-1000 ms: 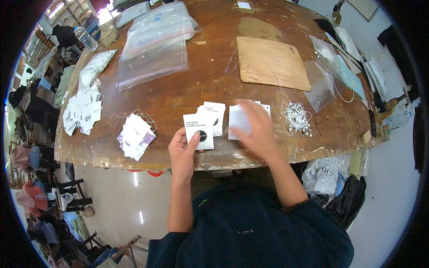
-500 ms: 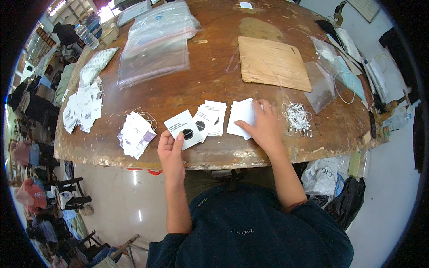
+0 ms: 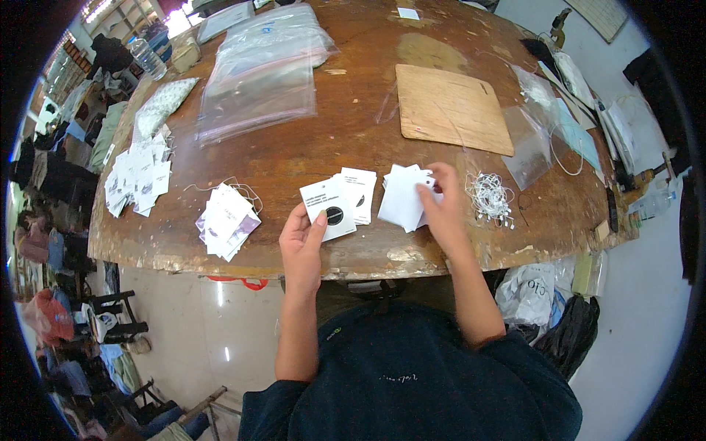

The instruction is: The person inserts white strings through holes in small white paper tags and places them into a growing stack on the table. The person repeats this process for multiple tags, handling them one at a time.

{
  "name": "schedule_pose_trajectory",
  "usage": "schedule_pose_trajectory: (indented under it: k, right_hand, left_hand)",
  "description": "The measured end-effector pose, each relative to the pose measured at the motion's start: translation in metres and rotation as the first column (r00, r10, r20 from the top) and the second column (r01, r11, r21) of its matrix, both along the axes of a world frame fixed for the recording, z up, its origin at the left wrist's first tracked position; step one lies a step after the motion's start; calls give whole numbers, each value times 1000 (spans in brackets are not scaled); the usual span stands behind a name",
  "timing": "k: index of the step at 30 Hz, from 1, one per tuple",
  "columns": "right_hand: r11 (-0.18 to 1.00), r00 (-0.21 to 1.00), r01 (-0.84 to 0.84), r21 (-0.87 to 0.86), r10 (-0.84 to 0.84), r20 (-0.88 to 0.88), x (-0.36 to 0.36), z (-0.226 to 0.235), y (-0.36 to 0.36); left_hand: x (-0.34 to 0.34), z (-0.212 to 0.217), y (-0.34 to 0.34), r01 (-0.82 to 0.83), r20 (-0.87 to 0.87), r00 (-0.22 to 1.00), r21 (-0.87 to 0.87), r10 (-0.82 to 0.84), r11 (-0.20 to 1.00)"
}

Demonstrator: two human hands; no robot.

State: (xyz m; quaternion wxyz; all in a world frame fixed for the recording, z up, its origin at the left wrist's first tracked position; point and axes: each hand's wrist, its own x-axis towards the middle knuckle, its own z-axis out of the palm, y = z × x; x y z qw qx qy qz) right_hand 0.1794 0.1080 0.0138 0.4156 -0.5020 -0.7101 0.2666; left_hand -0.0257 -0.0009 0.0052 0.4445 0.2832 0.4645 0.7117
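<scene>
My left hand [image 3: 301, 239] pinches a white hang tag [image 3: 323, 200] with dark print and a black circle, thumb on its face. Behind that tag, more printed tags [image 3: 362, 187] lie fanned on the table. To the right, my right hand [image 3: 450, 213] is closed at the upper right edge of a stack of blank-faced white tags [image 3: 401, 202], with thumb and fingers on a tag there. How many it grips is hidden. Close to its right side lies a tangled bunch of white tag strings [image 3: 489, 197].
At left sit a pile of strung tags [image 3: 229, 224] and another tag heap [image 3: 140, 180]. Clear plastic bags [image 3: 257, 99] cover the far left of the wooden table [image 3: 353, 140]. A thin wooden board [image 3: 452, 110] lies beyond my right hand. Plastic bags [image 3: 526, 294] stand below the right edge.
My left hand has moved right, bringing its tag over the fanned printed tags. My right hand's fingers have drawn together at the stack's edge, and the upper blank tags have shifted.
</scene>
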Motion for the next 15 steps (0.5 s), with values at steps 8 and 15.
schedule_pose_trajectory:
  k: [8, 15]
  right_hand:
    - [870, 852, -462, -169, 383, -357, -17, 38, -28]
    - [938, 860, -338, -72, 276, -429, -33, 26, -27]
  left_hand:
    - [23, 4, 7, 149, 264, 954, 4, -145, 989]
    - [40, 4, 4, 227, -14, 973, -132, -231, 965]
